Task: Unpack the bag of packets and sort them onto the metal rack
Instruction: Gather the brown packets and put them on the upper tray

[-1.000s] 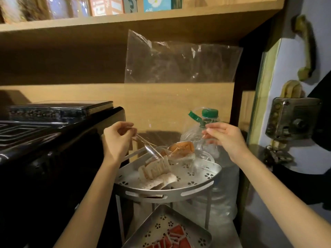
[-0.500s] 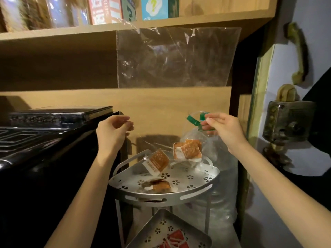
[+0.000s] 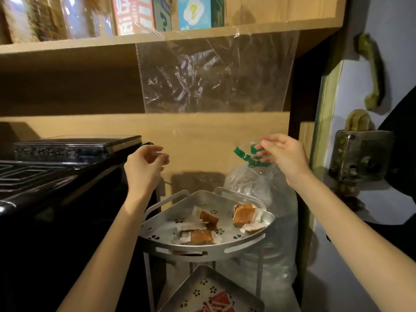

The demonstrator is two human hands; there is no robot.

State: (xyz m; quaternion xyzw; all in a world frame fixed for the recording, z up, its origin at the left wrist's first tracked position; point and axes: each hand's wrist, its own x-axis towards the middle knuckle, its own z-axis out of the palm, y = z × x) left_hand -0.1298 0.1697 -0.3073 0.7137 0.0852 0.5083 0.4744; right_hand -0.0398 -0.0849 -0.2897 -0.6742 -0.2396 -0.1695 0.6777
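A clear plastic bag (image 3: pixel 216 73) hangs upside down in front of the wooden shelf, stretched between my hands, and looks empty. My left hand (image 3: pixel 144 167) pinches one edge of its mouth and my right hand (image 3: pixel 283 154) pinches the other; the film near the fingers is barely visible. Below them stands the metal rack, whose top tier (image 3: pixel 202 248) holds several orange-brown packets (image 3: pixel 201 236), some (image 3: pixel 244 216) by its right rim. The lower tier (image 3: pixel 195 287) holds red and white packets (image 3: pixel 219 302).
A large clear water bottle with a green cap (image 3: pixel 252 154) stands just behind the rack, under my right hand. A black stove (image 3: pixel 56 188) fills the left. Boxes (image 3: pixel 193 12) line the wooden shelf above. A door with a lock (image 3: pixel 360 158) is at the right.
Both hands have lifted the bag higher. The packets that hung in its mouth have dropped out and now lie scattered on the rack's top tier.
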